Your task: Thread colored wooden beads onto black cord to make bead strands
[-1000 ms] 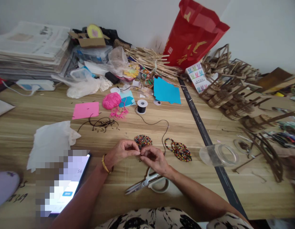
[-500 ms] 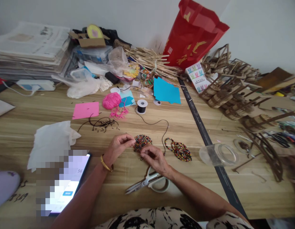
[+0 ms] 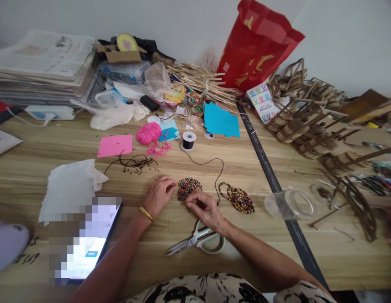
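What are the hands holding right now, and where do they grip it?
The right hand pinches a thin dark cord near its end. The left hand rests by the pile of beads; what it holds cannot be told.

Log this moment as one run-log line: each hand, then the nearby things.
left hand: fingertips at loose bead pile | right hand: pinching dark cord | nearby: strung beads, scissors, cord spool

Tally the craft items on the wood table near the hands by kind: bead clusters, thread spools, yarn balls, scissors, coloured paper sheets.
Bead clusters: 2, a pile by the left hand and a strung heap
Thread spools: 1
Yarn balls: 1
Scissors: 1
Coloured paper sheets: 3, pink, blue, small blue
Total: 8
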`<state>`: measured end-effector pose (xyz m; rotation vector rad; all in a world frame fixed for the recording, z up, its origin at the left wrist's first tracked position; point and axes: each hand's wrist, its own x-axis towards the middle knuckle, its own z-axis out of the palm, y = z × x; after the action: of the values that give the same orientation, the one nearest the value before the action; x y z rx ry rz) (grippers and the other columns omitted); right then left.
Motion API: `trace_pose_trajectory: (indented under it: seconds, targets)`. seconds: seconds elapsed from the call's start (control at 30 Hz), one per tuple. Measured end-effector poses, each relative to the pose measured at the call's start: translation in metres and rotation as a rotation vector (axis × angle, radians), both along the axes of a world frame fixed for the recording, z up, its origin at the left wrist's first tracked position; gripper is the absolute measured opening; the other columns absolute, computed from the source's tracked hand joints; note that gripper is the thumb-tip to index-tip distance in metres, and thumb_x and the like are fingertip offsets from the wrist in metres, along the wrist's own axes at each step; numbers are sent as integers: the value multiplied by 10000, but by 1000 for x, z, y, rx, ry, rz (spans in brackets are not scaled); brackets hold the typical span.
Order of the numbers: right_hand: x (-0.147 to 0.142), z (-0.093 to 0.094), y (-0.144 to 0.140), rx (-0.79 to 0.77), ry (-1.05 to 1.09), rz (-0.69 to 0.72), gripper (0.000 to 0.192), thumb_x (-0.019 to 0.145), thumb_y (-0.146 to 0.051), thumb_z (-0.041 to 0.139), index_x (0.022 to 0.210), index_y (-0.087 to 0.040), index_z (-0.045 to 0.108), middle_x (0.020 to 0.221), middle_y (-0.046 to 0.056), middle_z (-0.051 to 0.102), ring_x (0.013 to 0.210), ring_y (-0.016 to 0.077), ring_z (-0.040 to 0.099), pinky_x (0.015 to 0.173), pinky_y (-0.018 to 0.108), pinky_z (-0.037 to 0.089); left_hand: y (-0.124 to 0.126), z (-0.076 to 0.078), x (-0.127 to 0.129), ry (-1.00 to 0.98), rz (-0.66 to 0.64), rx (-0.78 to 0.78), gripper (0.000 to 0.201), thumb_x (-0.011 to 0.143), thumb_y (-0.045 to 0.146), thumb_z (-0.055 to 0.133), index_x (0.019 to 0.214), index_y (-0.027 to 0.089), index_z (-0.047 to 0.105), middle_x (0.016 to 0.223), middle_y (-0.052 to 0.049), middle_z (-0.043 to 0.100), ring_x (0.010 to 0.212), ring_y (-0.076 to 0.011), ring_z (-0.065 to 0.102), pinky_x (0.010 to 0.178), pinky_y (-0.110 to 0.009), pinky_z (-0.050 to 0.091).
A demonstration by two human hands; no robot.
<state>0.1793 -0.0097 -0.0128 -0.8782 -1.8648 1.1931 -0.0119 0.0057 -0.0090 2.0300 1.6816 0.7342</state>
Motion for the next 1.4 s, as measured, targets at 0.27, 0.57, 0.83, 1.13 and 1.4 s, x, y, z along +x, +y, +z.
trace_pose_trajectory:
  seconds: [0.27, 0.57, 0.83, 1.13, 1.4]
  targets:
    - [-1, -3, -1, -28, 3, -6, 115, 847, -255, 542, 825, -162, 607, 745, 35, 576, 664, 125, 524, 603, 241, 424, 1, -2, 1, 87, -26, 18, 115, 792, 151, 545, 825, 158, 656, 845, -59, 614, 842, -191, 549, 787, -308, 429]
    - [-1, -5, -1, -55, 6, 1, 105, 842, -256, 549, 831, -165, 600, 725, 26, 568, 652, 125, 528, 601, 238, 428, 2, -5, 1, 124, -38, 28, 115, 787, 135, 532, 771, 160, 643, 823, -57, 599, 829, -196, 536, 788, -326, 420]
    - [0, -1, -1, -20, -19, 13, 110, 861, -237, 509, 811, -160, 570, 736, 31, 550, 664, 125, 509, 604, 240, 420, 1, -3, 1, 156, -51, 23, 110, 797, 156, 539, 763, 160, 644, 821, -56, 595, 838, -196, 533, 783, -318, 421]
    - [-1, 0, -1, -4, -28, 19, 135, 866, -253, 501, 788, -161, 561, 706, 20, 537, 653, 122, 500, 606, 236, 414, 0, -2, 1, 141, -47, 39, 108, 792, 143, 531, 754, 164, 631, 809, -52, 611, 835, -188, 543, 785, -306, 422]
    - [0, -1, -1, -23, -48, 26, 138, 869, -261, 495, 793, -165, 557, 709, 22, 537, 646, 124, 498, 591, 237, 413, 0, 3, 4, 100, 3, 44, 127, 769, 108, 512, 735, 163, 621, 742, -50, 634, 741, -183, 562, 709, -292, 424]
